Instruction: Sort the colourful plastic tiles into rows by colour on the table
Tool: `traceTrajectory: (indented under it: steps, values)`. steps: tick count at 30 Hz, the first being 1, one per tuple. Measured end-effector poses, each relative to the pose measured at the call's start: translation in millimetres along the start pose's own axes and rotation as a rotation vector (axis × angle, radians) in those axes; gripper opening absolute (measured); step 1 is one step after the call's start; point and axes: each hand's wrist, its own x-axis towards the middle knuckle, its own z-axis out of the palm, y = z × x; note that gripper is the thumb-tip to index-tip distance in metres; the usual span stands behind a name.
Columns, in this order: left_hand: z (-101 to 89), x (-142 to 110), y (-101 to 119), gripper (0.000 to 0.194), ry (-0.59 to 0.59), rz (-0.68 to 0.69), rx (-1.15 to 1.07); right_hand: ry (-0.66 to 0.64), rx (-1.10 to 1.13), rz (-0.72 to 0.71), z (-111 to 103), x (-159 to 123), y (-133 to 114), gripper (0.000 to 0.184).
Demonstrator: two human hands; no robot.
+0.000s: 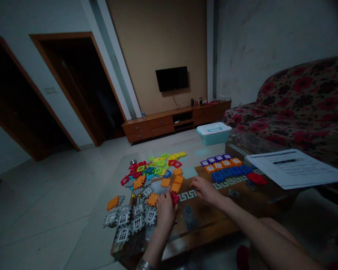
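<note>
My left hand [166,212] pinches a red interlocking plastic tile [175,198] at its fingertips, just above the glass-topped coffee table [197,228]. Grey window tiles [132,219] lie joined beside that hand, with loose orange tiles [152,199] near its fingers. Farther off spreads a multicoloured heap of tiles [154,168]. My right hand [204,189] rests loosely curled over the table's patterned wooden surface, with nothing showing in it. Beyond it lie sorted rows of purple, orange, blue and red tiles [227,168].
Printed paper sheets [293,168] overhang the table's right side, next to a floral sofa [298,105]. A teal storage box with a white lid [214,133] stands on the floor beyond the table. A low wooden cabinet [174,122] stands farther back.
</note>
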Motion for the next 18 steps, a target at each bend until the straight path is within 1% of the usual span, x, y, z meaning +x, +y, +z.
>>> traceTrajectory:
  steps: [2,4,6,8,10,13,15,18]
  values:
    - [2.5,1,0,0.052,-0.037,0.027,-0.08,-0.045,0.066,-0.027,4,3,-17,0.033]
    - [8.1,1,0,0.065,-0.091,0.132,-0.239,-0.116,0.132,-0.089,9,4,-27,0.035]
    - [14.9,1,0,0.077,-0.139,0.26,-0.428,-0.205,0.166,-0.149,15,5,-31,0.035]
    - [20.2,0,0,0.084,-0.158,0.322,-0.561,-0.271,0.143,-0.177,22,5,-31,0.033]
    - [21.9,-1,1,0.088,-0.151,0.296,-0.586,-0.293,0.081,-0.182,27,3,-29,0.029]
    - [18.3,-5,1,0.091,-0.139,0.179,-0.519,-0.286,0.014,-0.178,31,-1,-27,0.024]
    - [14.1,-8,1,0.09,-0.145,0.125,-0.504,-0.269,0.016,-0.184,33,-3,-27,0.024]
    - [10.1,-10,0,0.087,-0.159,0.11,-0.565,-0.249,0.051,-0.213,37,-1,-28,0.021]
